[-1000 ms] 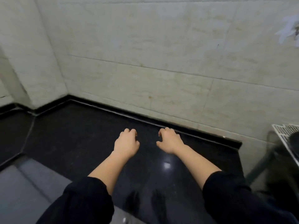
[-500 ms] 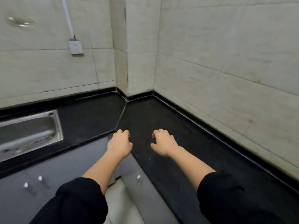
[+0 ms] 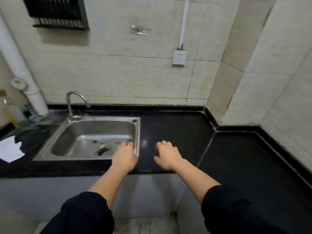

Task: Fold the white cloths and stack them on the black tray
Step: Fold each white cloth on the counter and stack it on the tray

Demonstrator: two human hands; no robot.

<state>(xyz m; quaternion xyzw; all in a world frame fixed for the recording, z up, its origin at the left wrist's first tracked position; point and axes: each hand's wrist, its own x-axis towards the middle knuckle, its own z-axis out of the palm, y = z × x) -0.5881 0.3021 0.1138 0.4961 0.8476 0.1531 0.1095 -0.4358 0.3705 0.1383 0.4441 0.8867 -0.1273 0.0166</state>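
A white cloth [image 3: 10, 148] lies on the black counter at the far left edge of the view, partly cut off. No black tray is in view. My left hand [image 3: 125, 156] hovers over the front right corner of the steel sink, fingers loosely curled, holding nothing. My right hand [image 3: 167, 153] hangs over the black counter [image 3: 177, 132] to the right of the sink, fingers loosely curled and empty. Both hands are far to the right of the cloth.
A steel sink [image 3: 94, 156] with a curved tap [image 3: 71, 105] is set into the counter. Bottles [image 3: 11, 112] and a white pipe [image 3: 25, 78] stand at the back left. The counter turns a corner at the right [image 3: 253, 157]. A socket [image 3: 179, 57] is on the wall.
The view has swung left from the right-hand wall and counter corner to the sink; the white cloth has come into view at the left. Both hands stay out in front, empty.
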